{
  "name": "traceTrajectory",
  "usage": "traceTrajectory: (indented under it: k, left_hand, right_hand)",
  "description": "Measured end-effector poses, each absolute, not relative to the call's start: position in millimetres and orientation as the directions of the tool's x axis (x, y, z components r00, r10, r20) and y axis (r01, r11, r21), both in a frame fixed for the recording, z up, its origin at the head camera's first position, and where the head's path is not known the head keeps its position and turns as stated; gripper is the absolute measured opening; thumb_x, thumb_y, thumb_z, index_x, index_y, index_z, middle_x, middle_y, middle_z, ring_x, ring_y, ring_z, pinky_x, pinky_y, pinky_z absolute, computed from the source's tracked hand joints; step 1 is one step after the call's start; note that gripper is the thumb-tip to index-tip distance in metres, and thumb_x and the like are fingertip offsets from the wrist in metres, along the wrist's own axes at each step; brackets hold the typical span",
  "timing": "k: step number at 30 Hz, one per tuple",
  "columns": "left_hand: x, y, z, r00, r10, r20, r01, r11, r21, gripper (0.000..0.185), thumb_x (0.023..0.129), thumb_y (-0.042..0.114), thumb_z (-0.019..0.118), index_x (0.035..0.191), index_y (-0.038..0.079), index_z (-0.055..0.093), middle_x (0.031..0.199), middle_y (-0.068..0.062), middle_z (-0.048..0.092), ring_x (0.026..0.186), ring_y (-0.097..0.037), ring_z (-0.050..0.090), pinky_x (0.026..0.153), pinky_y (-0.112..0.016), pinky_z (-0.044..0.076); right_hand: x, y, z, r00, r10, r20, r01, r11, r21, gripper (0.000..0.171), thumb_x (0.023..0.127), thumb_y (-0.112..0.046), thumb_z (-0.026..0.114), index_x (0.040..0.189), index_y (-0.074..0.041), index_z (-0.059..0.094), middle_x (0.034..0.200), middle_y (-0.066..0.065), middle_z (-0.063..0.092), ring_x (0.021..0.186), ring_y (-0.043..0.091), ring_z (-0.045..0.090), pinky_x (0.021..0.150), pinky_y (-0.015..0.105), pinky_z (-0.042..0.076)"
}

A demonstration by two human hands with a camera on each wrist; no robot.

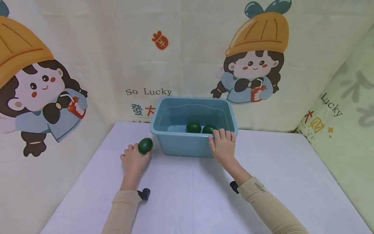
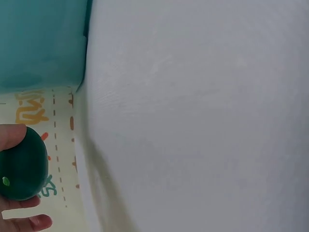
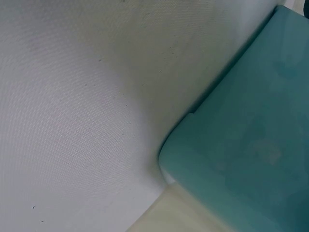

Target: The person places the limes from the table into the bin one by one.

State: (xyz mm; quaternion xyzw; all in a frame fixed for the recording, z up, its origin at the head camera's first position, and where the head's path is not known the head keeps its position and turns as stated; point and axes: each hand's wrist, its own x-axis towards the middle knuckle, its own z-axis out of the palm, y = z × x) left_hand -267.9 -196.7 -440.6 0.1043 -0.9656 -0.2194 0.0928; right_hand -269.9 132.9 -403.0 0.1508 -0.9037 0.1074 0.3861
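My left hand holds a smooth dark green avocado between thumb and fingers, above the table to the left of a blue plastic bin. In the left wrist view the same avocado shows a small pale green spot, with the thumb on one side and fingertips on the other. Two more green avocados, one on the left and one on the right, lie inside the bin. My right hand grips the bin's front rim near its right corner; its fingertips are partly hidden.
The bin stands at the back of a white-covered table, close to a cream printed cloth backdrop. Another printed cloth hangs at the right side. The right wrist view shows the bin's wall and the table surface.
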Motion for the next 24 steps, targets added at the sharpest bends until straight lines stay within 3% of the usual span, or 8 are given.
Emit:
traceTrajectory:
  k: [24]
  left_hand:
    - [-267.4, -201.1, -404.2, -0.945, -0.256, 0.201, -0.146, 0.886, 0.44, 0.064, 0.08, 0.044, 0.06, 0.119, -0.004, 0.045, 0.109, -0.022, 0.044, 0.103, -0.038, 0.037, 0.088, -0.056, 0.024]
  right_hand:
    - [-270.8, 134.3, -407.0, -0.655, -0.192, 0.731, -0.36, 0.93, -0.079, 0.052, 0.098, -0.042, 0.015, 0.103, -0.004, 0.05, 0.093, 0.012, 0.044, 0.086, 0.032, 0.041, 0.082, 0.048, 0.027]
